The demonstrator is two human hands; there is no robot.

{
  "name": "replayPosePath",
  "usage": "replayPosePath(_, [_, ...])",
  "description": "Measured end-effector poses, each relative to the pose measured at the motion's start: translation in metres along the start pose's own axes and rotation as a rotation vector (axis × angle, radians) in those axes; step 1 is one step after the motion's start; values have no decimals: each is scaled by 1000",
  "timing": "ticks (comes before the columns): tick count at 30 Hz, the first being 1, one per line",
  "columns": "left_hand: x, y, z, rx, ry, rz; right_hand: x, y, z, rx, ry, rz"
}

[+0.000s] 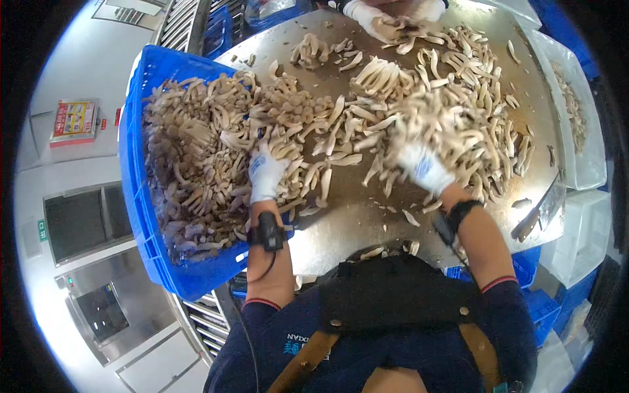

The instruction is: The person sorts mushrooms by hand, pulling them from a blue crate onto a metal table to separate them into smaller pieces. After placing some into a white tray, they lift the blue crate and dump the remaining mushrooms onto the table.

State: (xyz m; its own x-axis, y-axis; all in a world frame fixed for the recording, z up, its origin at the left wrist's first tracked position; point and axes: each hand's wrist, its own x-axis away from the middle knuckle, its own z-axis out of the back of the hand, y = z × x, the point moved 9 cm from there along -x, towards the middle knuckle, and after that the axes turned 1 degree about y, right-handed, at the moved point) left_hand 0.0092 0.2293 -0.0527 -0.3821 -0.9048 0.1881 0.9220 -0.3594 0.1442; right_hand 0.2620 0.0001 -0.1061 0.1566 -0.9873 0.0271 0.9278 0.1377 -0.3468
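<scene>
Many pale-stemmed mushrooms (378, 78) lie heaped over a metal table (319, 240). A blue plastic crate (135, 196) full of clustered brown-capped mushrooms (196, 147) leans at the table's left side. My left hand (267, 172), in a white glove, is at the crate's table-side opening, against mushrooms; its fingers are partly hidden among them. My right hand (425, 167), also gloved in white, is in the blurred middle of the pile, touching mushrooms, with its fingertips not clear. A cleaver (540, 209) with a wooden handle lies at the table's right edge.
Across the table, another person's gloved hands (368, 19) handle a mushroom cluster. A lined white bin (572, 108) with mushroom pieces stands along the right side, above a white plastic crate (580, 236). A roller conveyor (206, 319) runs beneath the blue crate at left.
</scene>
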Motion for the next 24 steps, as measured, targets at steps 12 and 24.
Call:
replayPosePath(12, [123, 166, -33, 1392, -399, -305, 10, -84, 37, -1971, 577, -299])
replayPosePath(24, [173, 163, -92, 1393, -535, -299, 62, -80, -9, -1767, 737, -515])
